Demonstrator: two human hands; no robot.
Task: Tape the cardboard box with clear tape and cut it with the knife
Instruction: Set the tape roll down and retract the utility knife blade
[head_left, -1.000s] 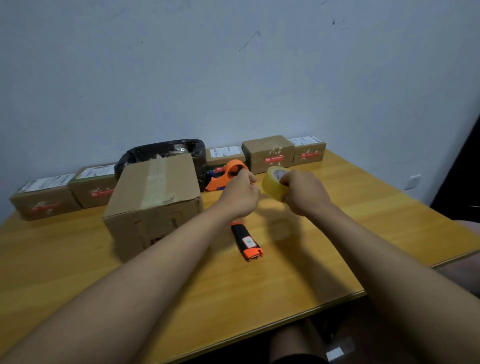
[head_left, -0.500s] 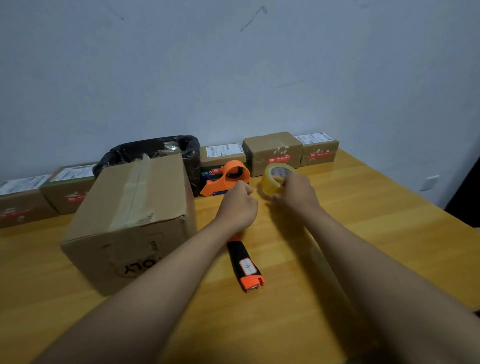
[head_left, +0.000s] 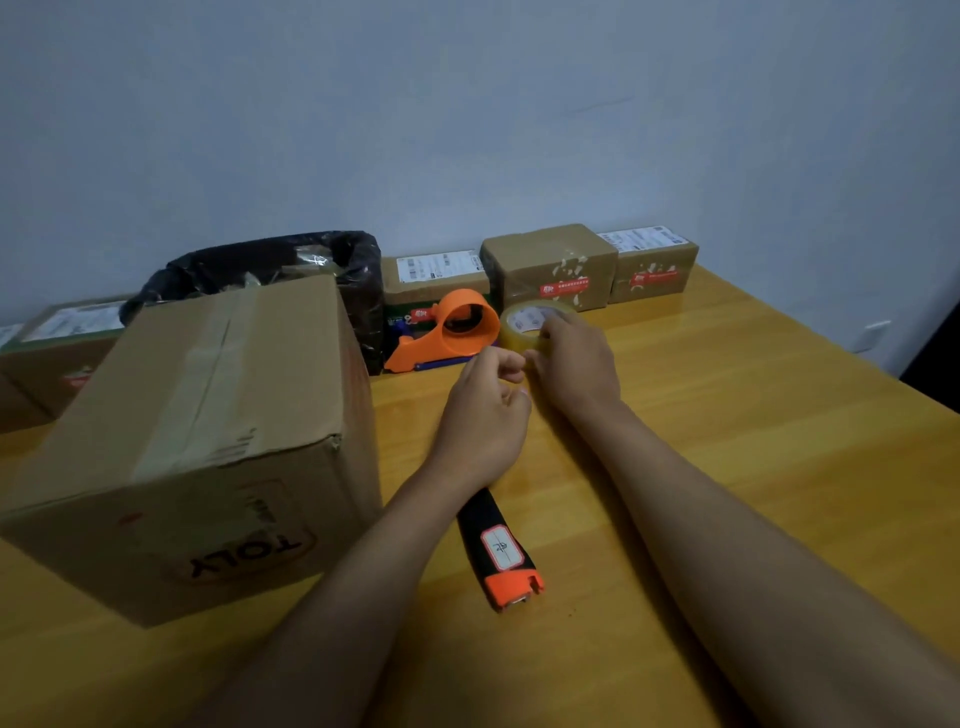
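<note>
The roll of tape (head_left: 535, 325) stands on edge on the bench (head_left: 727, 441), and the right hand (head_left: 574, 366) has its grip curled over the roll's near side. Just this side of that grip the left hand (head_left: 485, 410) pinches thumb and forefinger together at the roll's edge, seemingly on the loose end, though the clear film itself is too faint to see. The risk, as I judge it, is the end slipping back onto the roll or folding onto itself if the pinch is too slight. Left of both grips sits the cardboard box (head_left: 208, 415), an old strip along its top. The knife (head_left: 501, 553) lies nearer than the hands, partly under the left wrist. An orange dispenser (head_left: 447, 335) rests just left of the roll.
</note>
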